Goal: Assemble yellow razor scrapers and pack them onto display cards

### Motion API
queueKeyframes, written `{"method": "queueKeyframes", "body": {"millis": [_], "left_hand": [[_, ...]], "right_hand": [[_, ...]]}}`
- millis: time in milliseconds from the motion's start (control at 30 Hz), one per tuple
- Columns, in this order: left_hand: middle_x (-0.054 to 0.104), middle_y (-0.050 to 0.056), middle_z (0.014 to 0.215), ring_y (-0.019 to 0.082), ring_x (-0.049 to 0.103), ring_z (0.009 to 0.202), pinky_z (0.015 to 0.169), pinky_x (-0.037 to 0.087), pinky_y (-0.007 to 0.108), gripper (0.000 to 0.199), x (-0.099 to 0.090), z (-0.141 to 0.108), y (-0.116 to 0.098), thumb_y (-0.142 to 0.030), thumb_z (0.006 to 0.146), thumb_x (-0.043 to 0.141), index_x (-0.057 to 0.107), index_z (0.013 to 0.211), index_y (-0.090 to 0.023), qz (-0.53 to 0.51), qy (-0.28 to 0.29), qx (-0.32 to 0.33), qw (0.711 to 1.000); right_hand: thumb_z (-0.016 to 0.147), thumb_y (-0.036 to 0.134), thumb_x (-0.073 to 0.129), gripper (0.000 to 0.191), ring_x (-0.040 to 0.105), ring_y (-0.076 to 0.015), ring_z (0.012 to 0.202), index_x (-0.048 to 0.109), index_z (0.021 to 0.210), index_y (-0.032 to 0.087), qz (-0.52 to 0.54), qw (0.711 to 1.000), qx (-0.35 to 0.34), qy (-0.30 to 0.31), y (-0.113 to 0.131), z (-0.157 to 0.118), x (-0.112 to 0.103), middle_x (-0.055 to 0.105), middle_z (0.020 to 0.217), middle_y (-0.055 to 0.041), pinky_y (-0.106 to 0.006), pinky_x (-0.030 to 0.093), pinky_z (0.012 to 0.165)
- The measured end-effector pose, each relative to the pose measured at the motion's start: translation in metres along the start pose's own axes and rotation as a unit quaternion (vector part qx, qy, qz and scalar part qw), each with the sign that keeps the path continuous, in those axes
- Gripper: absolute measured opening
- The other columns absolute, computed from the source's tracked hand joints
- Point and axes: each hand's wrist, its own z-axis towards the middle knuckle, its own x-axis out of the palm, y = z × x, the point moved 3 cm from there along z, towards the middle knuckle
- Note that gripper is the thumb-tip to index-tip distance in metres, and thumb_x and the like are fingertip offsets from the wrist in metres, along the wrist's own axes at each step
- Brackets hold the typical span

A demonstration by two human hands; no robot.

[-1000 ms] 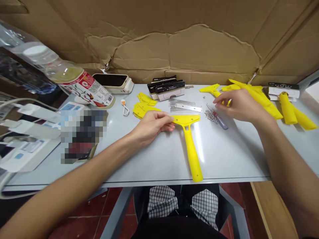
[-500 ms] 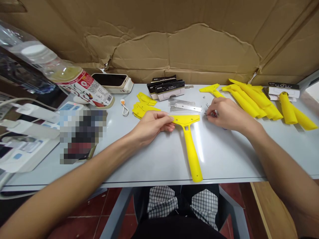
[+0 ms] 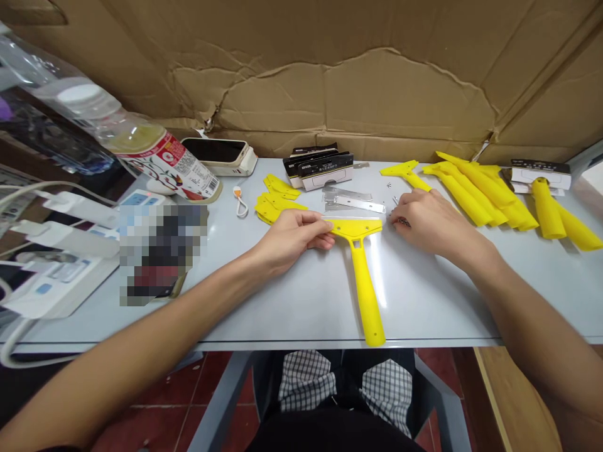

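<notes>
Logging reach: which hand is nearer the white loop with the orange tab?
Left hand is nearer, right of the white loop and toward the table's front edge; right hand is much farther right.

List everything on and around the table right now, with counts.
plastic scraper: one, yellow, table centre
T-shaped scraper: one, yellow, back right
long handles: several, yellow, right end
scraper heads: several, yellow, left of centre
steel blades: few, silver, behind scraper
blade packs: several, black and white, back
screws: few, silver, near right hand
plastic bottle: one, clear, red label, back left
power strip: one, white, left
cardboard sheet: one, brown, behind table
table: one, pale grey, centre
left hand: one, on plastic scraper
right hand: one, by screws
</notes>
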Motion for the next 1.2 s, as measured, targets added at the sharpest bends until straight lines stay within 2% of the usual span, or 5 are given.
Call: {"method": "queueKeyframes", "body": {"millis": [500, 733, 867, 967, 1200], "left_hand": [[0.075, 0.007, 0.072, 0.012, 0.068, 0.065, 0.073, 0.059, 0.027, 0.016, 0.002, -0.003, -0.001, -0.017, 0.091, 0.078, 0.079, 0.076, -0.011, 0.000, 0.007, 0.003, 1.000], [0.076, 0.007, 0.074, 0.013, 0.070, 0.068, 0.076, 0.061, 0.028, 0.016, 0.004, -0.006, -0.002, -0.020, 0.090, 0.079, 0.078, 0.077, -0.011, 0.005, 0.007, 0.001, 1.000], [0.077, 0.007, 0.075, 0.013, 0.071, 0.068, 0.076, 0.060, 0.027, 0.015, 0.007, -0.006, 0.000, -0.020, 0.092, 0.078, 0.078, 0.078, -0.012, 0.003, 0.008, 0.003, 1.000], [0.077, 0.006, 0.074, 0.013, 0.071, 0.067, 0.075, 0.060, 0.027, 0.016, 0.012, -0.006, 0.002, -0.021, 0.092, 0.078, 0.078, 0.078, -0.013, 0.005, 0.015, 0.007, 1.000], [0.077, 0.006, 0.073, 0.013, 0.071, 0.067, 0.075, 0.061, 0.028, 0.019, 0.020, -0.011, 0.001, -0.023, 0.094, 0.076, 0.074, 0.076, -0.014, 0.019, 0.036, 0.026, 0.999]], "right_hand": [[0.104, 0.016, 0.048, 0.039, 0.061, -0.0320, 0.093, 0.083, 0.087, 0.018, -0.057, 0.998, -0.023, 0.008, -0.006, 0.003, 0.004, 0.073, 0.094, -0.0151, -0.043, 0.039, 0.079], [0.102, 0.018, 0.054, 0.027, 0.061, -0.0306, 0.089, 0.074, 0.083, 0.019, -0.075, 0.995, -0.057, -0.038, -0.020, 0.007, 0.017, 0.071, 0.090, -0.0135, -0.043, 0.039, 0.077], [0.098, 0.019, 0.059, 0.016, 0.065, -0.0309, 0.095, 0.074, 0.091, 0.019, 0.057, 0.990, -0.048, -0.116, -0.015, 0.006, 0.008, 0.074, 0.097, -0.0117, -0.045, 0.048, 0.084], [0.097, 0.023, 0.065, 0.011, 0.068, -0.0272, 0.094, 0.074, 0.091, 0.022, 0.223, 0.954, -0.050, -0.194, 0.007, 0.003, -0.004, 0.074, 0.096, -0.0076, -0.044, 0.052, 0.088], [0.096, 0.023, 0.070, 0.010, 0.070, -0.0272, 0.106, 0.078, 0.090, 0.023, 0.339, 0.920, -0.059, -0.189, 0.053, -0.001, 0.002, 0.074, 0.111, -0.0078, -0.047, 0.052, 0.097]]}}
